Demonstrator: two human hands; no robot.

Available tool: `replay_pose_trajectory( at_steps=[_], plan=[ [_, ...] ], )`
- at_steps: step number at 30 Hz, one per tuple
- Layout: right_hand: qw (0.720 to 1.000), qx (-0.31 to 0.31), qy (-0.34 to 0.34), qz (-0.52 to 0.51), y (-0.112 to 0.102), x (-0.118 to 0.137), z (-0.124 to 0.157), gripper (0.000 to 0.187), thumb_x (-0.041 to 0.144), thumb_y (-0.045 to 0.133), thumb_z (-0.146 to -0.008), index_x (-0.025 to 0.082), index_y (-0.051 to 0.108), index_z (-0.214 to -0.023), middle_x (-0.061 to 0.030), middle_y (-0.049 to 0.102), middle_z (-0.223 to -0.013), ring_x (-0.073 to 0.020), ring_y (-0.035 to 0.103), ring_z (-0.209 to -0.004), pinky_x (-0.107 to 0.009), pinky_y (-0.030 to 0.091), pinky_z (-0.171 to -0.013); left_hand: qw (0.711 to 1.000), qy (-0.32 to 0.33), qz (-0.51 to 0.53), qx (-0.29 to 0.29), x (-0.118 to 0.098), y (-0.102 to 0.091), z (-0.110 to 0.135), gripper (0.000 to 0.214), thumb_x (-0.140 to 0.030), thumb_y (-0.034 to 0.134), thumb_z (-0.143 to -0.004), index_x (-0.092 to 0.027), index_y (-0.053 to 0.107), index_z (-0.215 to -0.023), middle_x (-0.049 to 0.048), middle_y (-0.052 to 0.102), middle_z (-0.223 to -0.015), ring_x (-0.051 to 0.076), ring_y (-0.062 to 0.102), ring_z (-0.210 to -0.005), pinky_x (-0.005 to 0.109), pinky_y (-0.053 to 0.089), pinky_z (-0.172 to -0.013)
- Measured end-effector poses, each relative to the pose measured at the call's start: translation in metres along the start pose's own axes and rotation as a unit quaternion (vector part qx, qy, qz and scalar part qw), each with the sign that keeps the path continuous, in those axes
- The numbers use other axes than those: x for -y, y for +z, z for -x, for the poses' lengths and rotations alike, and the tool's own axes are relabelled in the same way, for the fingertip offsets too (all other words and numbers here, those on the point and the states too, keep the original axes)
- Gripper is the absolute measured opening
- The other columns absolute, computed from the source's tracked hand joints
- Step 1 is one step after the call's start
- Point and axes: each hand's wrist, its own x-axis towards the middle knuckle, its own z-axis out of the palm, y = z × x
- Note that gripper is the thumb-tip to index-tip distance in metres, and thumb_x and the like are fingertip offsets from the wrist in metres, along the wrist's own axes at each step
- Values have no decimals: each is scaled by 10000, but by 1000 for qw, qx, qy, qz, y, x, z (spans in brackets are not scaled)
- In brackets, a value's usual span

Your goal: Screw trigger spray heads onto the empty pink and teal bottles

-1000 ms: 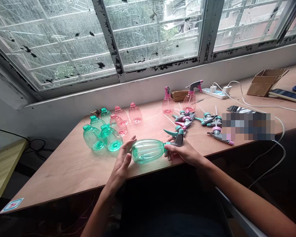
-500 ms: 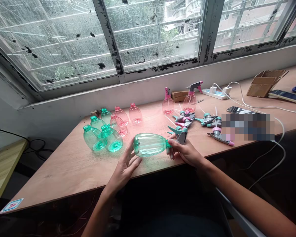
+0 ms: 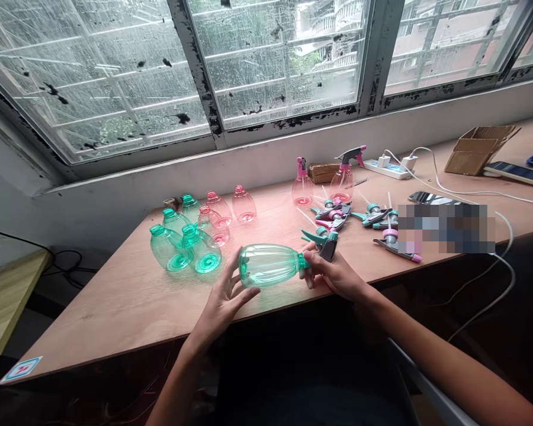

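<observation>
A clear green plastic bottle [image 3: 269, 266] lies on its side in the air over the table's front part, its neck pointing right. My left hand [image 3: 229, 293] cups the base, fingers behind and thumb underneath. At the neck, my right hand [image 3: 333, 271] is closed around the collar of a grey and green trigger spray head [image 3: 328, 246]. The spray head meets the bottle's mouth; my fingers hide how far the two are joined. Left of my hands stand several green bottles [image 3: 201, 248] and pink bottles [image 3: 244, 204], all without tops.
Loose trigger spray heads [image 3: 333, 214] lie to the right with their tubes. Two pink spray bottles [image 3: 302, 186] with heads stand behind them. A power strip [image 3: 388, 168], white cables, a phone [image 3: 439, 199] and a cardboard box [image 3: 475, 151] occupy the table's right side.
The bottle has turned and shifted slightly, its base a little lower and to the left. My left thumb has moved slightly along it. Both hands keep hold.
</observation>
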Motion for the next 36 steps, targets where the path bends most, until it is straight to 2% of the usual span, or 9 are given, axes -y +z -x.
replay_pose_trajectory(
  at_steps=[4,7,11,15,19,23,26,31,36],
  plan=[
    [1000,2,5,1,0,1,1,392,565,700,-862,199,582,-941,-7,704,-670,-133,617,-469,-223,463,-440,1000,16,14,13,1,0,2,886,-300,709,-891,-408,154,-1574,45,340,-1629,278,342,-1488,448,370,-1184],
    [1000,22,4,15,1,1,2,395,567,698,-863,198,586,-944,-18,713,-679,-144,629,-480,-222,459,-423,1000,1,-13,14,2,-4,3,911,-399,714,-874,-371,145,-1585,70,295,-1651,308,312,-1501,479,316,-1210],
    [998,46,-7,50,2,-1,3,426,569,720,-843,176,638,-982,-41,726,-692,-149,632,-485,-222,443,-408,997,-25,-77,-6,1,-6,3,838,-545,691,-842,-237,349,-1542,131,389,-1601,380,316,-1486,545,226,-1233],
    [998,15,-39,49,4,-1,3,584,715,641,-816,161,662,-997,-39,695,-647,-160,615,-457,-248,440,-406,996,-44,-82,0,-4,-3,2,887,-440,778,-795,-261,332,-1541,116,480,-1535,365,450,-1406,526,336,-1192],
    [999,-26,1,24,6,-2,1,528,717,666,-794,194,605,-831,71,466,-456,-87,375,-333,-203,263,-319,998,-33,-50,-6,-4,1,3,898,-352,807,-778,-296,317,-1528,99,565,-1424,319,541,-1325,483,446,-1120],
    [997,-67,22,-8,10,-4,-2,583,720,695,-767,241,395,-622,105,284,-446,-52,200,-357,-209,147,-336,996,-11,-78,-42,1,6,6,913,-358,840,-737,-316,337,-1498,95,556,-1403,323,517,-1339,456,478,-1079],
    [994,-99,22,-28,15,-3,0,607,715,690,-777,255,332,-606,110,214,-476,-52,136,-380,-226,93,-356,981,56,-166,-84,0,10,9,891,-371,870,-696,-324,408,-1456,99,510,-1455,358,462,-1380,504,413,-1123],
    [992,-110,3,-60,29,-4,13,639,738,604,-832,257,294,-548,92,197,-448,-70,150,-386,-243,101,-371,921,260,-279,-82,-22,12,24,960,-295,933,-601,-366,461,-1433,96,533,-1411,386,478,-1339,557,383,-1136],
    [989,-69,49,-123,41,1,21,633,742,601,-832,247,329,-546,109,185,-420,-58,117,-358,-240,95,-366,883,327,-325,-87,-46,16,41,1001,-323,950,-566,-404,468,-1439,83,556,-1394,391,553,-1236,563,450,-1064]
  ],
)
